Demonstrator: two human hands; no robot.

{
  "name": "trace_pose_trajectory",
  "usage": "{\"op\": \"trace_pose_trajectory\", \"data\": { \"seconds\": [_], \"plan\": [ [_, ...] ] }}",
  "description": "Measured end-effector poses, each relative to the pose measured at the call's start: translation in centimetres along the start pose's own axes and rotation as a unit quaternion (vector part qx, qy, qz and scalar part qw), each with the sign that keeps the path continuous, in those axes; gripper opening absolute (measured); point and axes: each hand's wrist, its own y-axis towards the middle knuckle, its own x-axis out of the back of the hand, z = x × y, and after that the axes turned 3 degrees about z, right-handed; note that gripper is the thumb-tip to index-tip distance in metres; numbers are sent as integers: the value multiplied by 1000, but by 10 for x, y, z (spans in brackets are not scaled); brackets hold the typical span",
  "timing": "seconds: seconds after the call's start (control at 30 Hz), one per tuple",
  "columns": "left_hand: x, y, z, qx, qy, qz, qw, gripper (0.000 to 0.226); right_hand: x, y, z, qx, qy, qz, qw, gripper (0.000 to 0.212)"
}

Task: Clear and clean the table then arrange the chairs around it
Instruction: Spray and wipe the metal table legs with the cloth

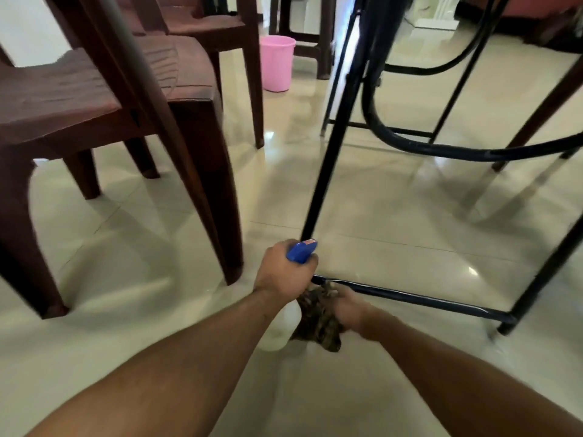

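Table frame's low black crossbar point(410, 298) at lower centre being wiped: right hand point(348, 307) gripping a mottled cloth point(315, 323) against it, left hand point(280, 269) holding a blue-capped spray bottle point(301, 252); likely next, sliding rightward along the bar.

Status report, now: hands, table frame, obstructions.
Left hand gripping spray bottle. Right hand pressing cloth on table's lower bar. Brown chair close left.
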Motion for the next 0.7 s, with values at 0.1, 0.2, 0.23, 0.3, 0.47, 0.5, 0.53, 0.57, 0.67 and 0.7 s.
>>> {"op": "trace_pose_trajectory", "data": {
  "seconds": [0.1, 0.2, 0.23, 0.3, 0.47, 0.5, 0.53, 0.57, 0.67, 0.7],
  "plan": [
    [-39, 0, -7, -1, 10, 43, 999, 23, 73, -42, -14, -99, 14, -42, 994, 22],
    [-83, -6, -18, -3, 7, 80, 997, 29, 142, -84, -42, -143, 84, -77, 983, 39],
    [-96, -8, -22, -7, 9, 89, 996, 28, 160, -99, -52, -144, 103, -84, 981, 46],
    [-129, -16, -33, -15, 23, 119, 992, 26, 192, -129, -81, -123, 171, -112, 971, 59],
    [-205, -39, -39, -24, 25, 191, 981, 31, 220, -155, -151, -68, 315, -323, 890, 58],
    [-217, -43, -39, -21, 31, 196, 980, 29, 219, -154, -155, -67, 315, -397, 860, 46],
    [-232, -48, -39, -18, 36, 205, 978, 26, 221, -152, -161, -65, 312, -464, 826, 35],
    [-245, -53, -40, -18, 38, 211, 976, 22, 223, -151, -163, -56, 312, -512, 798, 25],
    [-273, -60, -41, -9, 44, 214, 976, 18, 224, -137, -160, 12, 260, -583, 769, 21],
    [-282, -60, -40, -4, 50, 212, 976, 21, 225, -131, -160, 46, 181, -607, 772, 27]
  ]
}}
